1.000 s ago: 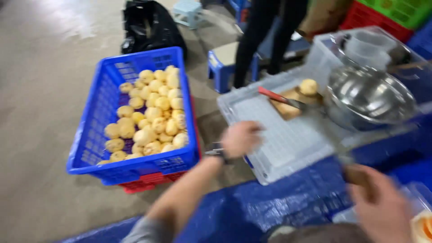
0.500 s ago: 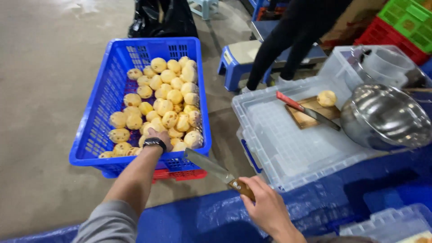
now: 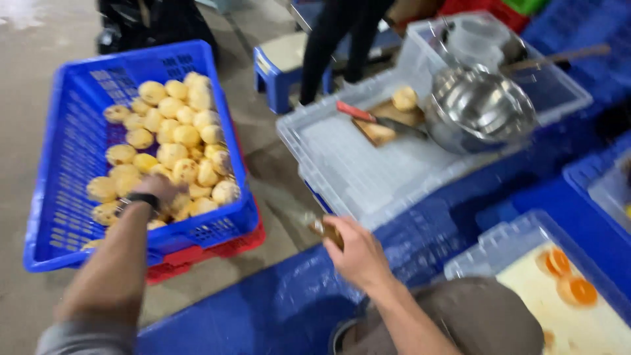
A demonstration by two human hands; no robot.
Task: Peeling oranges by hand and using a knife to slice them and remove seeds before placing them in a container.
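Right hand (image 3: 355,253) clenched on a knife (image 3: 309,220), wooden handle, blade blurred, pointing left of the knuckles; left hand (image 3: 161,190) down in the blue crate (image 3: 66,197), grip unclear; round yellow spotted fruits (image 3: 174,131) piled beyond its fingertips; perforated plastic walls close around, bare concrete floor (image 3: 39,72) past the rim.

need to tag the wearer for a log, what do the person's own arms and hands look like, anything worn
Both hands are bare, no gloves. The left hand has a dark watch with a black band on the wrist, and a grey sleeve covers the upper part of that arm. The right hand and its forearm are bare, with nothing worn on the wrist.
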